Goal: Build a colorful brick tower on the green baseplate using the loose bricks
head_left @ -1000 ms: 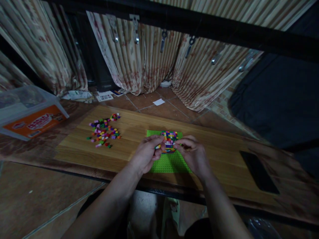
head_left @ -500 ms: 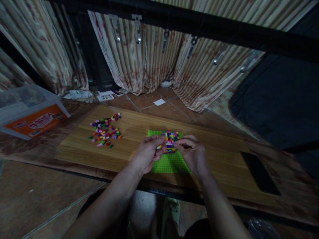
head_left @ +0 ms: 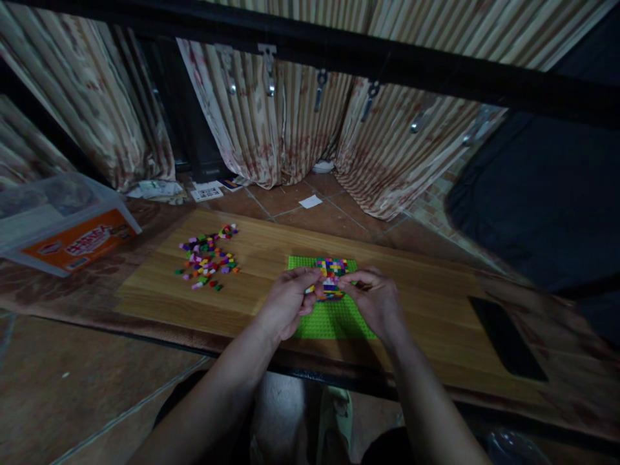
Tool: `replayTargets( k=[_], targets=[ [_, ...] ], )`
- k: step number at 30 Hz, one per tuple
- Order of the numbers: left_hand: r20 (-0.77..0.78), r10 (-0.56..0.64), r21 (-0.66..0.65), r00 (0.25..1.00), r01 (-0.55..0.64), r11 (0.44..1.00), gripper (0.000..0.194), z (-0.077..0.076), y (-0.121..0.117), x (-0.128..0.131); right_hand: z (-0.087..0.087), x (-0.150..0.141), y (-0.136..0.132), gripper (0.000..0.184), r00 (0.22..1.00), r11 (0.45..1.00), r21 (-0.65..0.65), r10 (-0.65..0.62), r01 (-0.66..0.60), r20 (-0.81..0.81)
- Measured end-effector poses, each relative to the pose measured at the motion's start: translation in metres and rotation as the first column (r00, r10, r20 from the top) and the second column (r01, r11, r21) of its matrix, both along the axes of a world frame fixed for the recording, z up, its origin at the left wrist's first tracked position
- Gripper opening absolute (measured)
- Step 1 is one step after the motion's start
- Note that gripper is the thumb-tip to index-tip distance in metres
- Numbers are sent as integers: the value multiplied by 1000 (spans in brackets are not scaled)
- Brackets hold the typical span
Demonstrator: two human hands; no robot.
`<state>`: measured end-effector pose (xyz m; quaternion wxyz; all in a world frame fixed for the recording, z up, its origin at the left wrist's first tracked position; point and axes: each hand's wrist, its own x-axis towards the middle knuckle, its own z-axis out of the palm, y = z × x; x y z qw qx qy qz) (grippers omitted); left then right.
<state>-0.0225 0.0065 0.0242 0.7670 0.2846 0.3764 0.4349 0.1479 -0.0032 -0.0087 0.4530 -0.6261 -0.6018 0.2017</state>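
brickwork [head_left: 332,265] on our green baseplate [head_left: 332,323] looks unchanged, so no further along.
our left hand [head_left: 289,298] pinches a yellow piece [head_left: 309,290]; our right hand [head_left: 378,302] nears the brickwork, its finger grip unclear.

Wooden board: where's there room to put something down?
Bare wood lies between the loose bricks and left hand, and between the right hand and flat black slab. Crowded: among those bricks, and around both hands over the green baseplate.
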Motion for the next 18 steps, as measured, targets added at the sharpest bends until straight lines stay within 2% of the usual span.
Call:
replayTargets(
  k=[7,12,15,18],
  targets=[
    [-18,-27,3,999,27,1000,11,-2,0,1,-2,6,-2,14,974,999,-7,29,-32,-224],
    [-54,-57,20,997,58,998,11,-4,-1,5,12,10,-6,11,933,996,53,-43,66,-358],
    [-75,-72,27,995,75,997,12,-5,-2,6,15,9,-8,10,943,997,77,8,18,-334],
    [-90,-77,39,993,80,996,13,-4,-3,7,13,7,-8,11,976,989,134,91,-65,-196]
  ],
)
